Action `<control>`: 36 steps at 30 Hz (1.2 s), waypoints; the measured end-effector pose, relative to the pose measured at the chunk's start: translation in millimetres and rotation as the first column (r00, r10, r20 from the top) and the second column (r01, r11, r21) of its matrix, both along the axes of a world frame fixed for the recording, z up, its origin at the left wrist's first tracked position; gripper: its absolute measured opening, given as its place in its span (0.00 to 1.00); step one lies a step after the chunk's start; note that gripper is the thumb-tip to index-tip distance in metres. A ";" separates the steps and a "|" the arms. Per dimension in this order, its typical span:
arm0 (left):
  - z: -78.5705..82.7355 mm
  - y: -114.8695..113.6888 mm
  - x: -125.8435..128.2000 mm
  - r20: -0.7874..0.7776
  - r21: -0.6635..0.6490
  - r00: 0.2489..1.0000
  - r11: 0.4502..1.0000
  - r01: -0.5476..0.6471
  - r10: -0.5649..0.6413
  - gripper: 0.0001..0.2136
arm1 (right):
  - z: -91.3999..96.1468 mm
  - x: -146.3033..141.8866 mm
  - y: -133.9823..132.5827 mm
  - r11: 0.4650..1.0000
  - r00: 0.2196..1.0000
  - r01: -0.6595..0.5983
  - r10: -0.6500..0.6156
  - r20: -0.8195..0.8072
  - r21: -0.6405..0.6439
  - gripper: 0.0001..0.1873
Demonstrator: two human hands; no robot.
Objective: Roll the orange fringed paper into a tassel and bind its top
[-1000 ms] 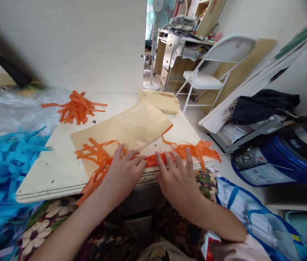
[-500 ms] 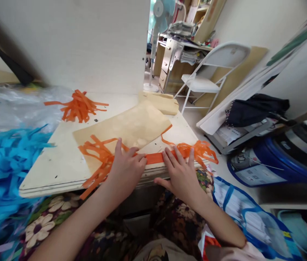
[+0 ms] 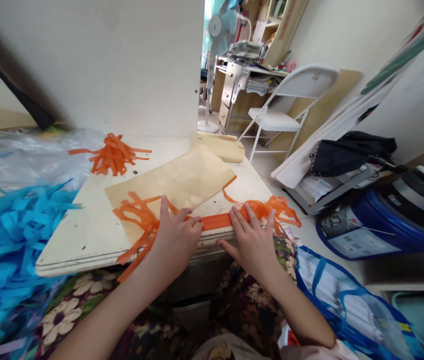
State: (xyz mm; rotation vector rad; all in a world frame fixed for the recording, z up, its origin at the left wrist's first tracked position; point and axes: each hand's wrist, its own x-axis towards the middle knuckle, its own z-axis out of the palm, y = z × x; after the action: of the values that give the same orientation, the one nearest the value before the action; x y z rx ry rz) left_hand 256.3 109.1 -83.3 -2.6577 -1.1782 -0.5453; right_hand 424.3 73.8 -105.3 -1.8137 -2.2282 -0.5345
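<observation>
A flat band of orange fringed paper (image 3: 216,221) lies along the near edge of the white table, its cut strips spreading out at both ends. My left hand (image 3: 177,239) has its fingertips bent and gathered on the band's left part, one finger sticking up. Over the right part, my right hand (image 3: 254,241) rests palm down with fingers spread and the thumb apart, near the loose orange strips (image 3: 279,210). Behind my hands lies a sheet of tan paper (image 3: 174,175). An orange paper tassel (image 3: 114,155) sits farther back on the left.
A folded tan paper piece (image 3: 219,146) lies at the back of the table (image 3: 84,220). Blue paper fringe (image 3: 16,240) and clear plastic (image 3: 46,150) are on the left. To the right stand a white folding chair (image 3: 283,110), a blue bucket (image 3: 362,220) and a blue-edged bag (image 3: 350,295).
My right hand has slid slightly to the right along the orange band. My left hand holds its place on it. The whole view has shifted a little.
</observation>
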 end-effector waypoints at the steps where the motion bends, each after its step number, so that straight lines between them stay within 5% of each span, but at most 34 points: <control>1: 0.5 -0.6 -0.2 -0.002 -0.005 1.000 1.000 -0.002 0.002 0.07 | -0.6 0.7 -0.1 1.000 1.000 0.002 -0.002 -0.006 0.010 0.31; 8: 1.9 -2.5 -0.5 -0.024 0.029 1.000 0.999 -0.014 0.015 0.07 | 0.5 9.2 -0.1 1.000 1.000 0.007 -0.007 0.013 0.015 0.33; 16: -7.8 -13.3 8.7 -0.093 0.390 0.989 0.910 0.138 -0.110 0.09 | -5.2 4.4 -5.8 0.996 0.997 -0.006 0.000 0.076 0.085 0.29; 26: -9.8 -11.7 10.6 -0.052 0.166 0.990 0.976 0.139 -0.133 0.04 | 0.5 5.0 -12.3 0.985 0.996 0.041 -0.052 0.068 0.165 0.20; 30: -12.0 -9.9 10.6 0.007 0.111 0.990 0.984 0.136 -0.138 0.02 | 0.4 -5.5 -11.1 0.968 0.989 -0.138 0.125 0.076 0.211 0.13; 36: -13.4 -2.3 11.7 0.032 0.062 0.995 0.993 0.097 -0.099 0.04 | 3.8 -7.9 3.9 0.960 0.963 -0.269 0.266 0.053 0.080 0.08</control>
State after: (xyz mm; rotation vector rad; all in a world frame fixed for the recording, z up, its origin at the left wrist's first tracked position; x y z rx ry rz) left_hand 268.0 106.8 -96.8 -2.6760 -1.0268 -0.6359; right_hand 416.4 77.7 -101.5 -1.4402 -2.3871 -0.6077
